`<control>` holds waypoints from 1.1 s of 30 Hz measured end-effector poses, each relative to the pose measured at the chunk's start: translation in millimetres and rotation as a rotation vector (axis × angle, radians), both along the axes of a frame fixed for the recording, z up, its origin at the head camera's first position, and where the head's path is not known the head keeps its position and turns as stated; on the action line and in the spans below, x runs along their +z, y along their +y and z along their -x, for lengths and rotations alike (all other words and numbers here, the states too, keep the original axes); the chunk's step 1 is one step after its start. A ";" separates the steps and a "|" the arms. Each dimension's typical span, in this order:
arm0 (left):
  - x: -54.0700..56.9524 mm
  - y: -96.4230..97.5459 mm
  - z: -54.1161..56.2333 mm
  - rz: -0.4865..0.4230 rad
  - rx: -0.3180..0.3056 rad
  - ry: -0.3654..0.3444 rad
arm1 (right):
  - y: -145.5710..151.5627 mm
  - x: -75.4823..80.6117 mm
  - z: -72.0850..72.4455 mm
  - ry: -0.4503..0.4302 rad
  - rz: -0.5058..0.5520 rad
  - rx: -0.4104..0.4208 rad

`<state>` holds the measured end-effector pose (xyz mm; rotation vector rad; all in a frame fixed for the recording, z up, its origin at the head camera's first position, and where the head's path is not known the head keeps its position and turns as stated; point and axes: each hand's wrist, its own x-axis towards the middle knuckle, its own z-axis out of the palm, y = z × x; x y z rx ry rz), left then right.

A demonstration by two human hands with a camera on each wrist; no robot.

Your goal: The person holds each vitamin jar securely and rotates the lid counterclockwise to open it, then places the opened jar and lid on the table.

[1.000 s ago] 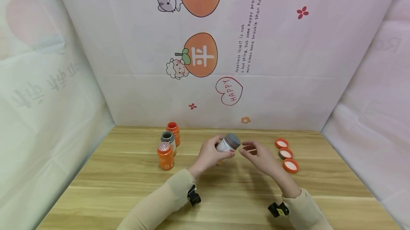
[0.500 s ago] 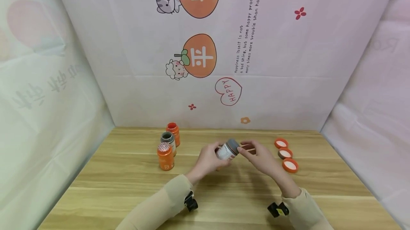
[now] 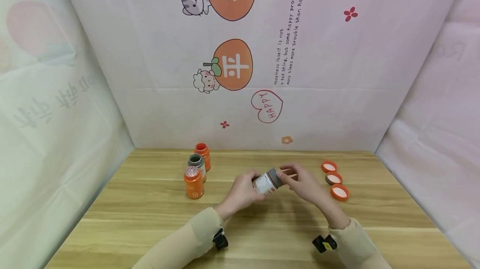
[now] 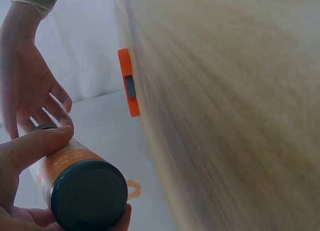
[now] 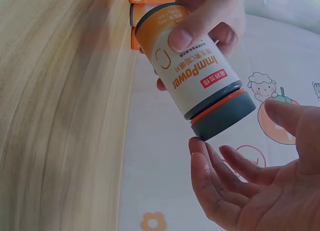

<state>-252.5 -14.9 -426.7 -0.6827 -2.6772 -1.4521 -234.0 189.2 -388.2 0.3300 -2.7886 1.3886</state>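
Note:
My left hand (image 3: 240, 192) grips a white and orange pill bottle (image 3: 264, 183) by its body, tilted above the table. The right wrist view shows the label of the bottle (image 5: 192, 66) and the thumb lying across it. A dark grey screw cap (image 5: 223, 116) with an orange ring under it sits on the bottle's end and points toward my right hand (image 5: 250, 186). There the fingertips touch or nearly touch the cap's edge, fingers loosely bent, while the thumb stands apart from it. In the left wrist view the bottle's dark base (image 4: 90, 196) faces the camera.
Left on the wooden table (image 3: 150, 227) stand three capless bottles in a row: an orange one (image 3: 194, 188) with a patterned seal, a grey-necked one (image 3: 196, 161), and another orange one (image 3: 206, 158). Three lids (image 3: 339, 193) lie in a row at right, white insides up. Printed cloth surrounds the table.
My left hand has lowered the bottle slightly and tipped it further over toward the right, bringing its cap to the right hand's fingers. The right hand has barely moved.

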 end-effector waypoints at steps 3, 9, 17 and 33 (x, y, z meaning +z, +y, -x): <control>0.8 -0.9 -2.1 0.033 -0.006 0.032 | -1.7 -2.0 1.2 -0.018 0.001 0.007; 5.2 -0.6 -6.9 0.063 -0.017 0.081 | -5.6 -5.1 2.8 -0.045 -0.018 0.012; 6.6 -0.9 -13.0 0.062 -0.013 0.115 | -11.9 -7.9 2.4 -0.055 -0.026 -0.003; 11.3 -7.7 -23.6 0.170 0.019 0.268 | -29.2 -12.4 -5.4 0.018 0.013 -0.039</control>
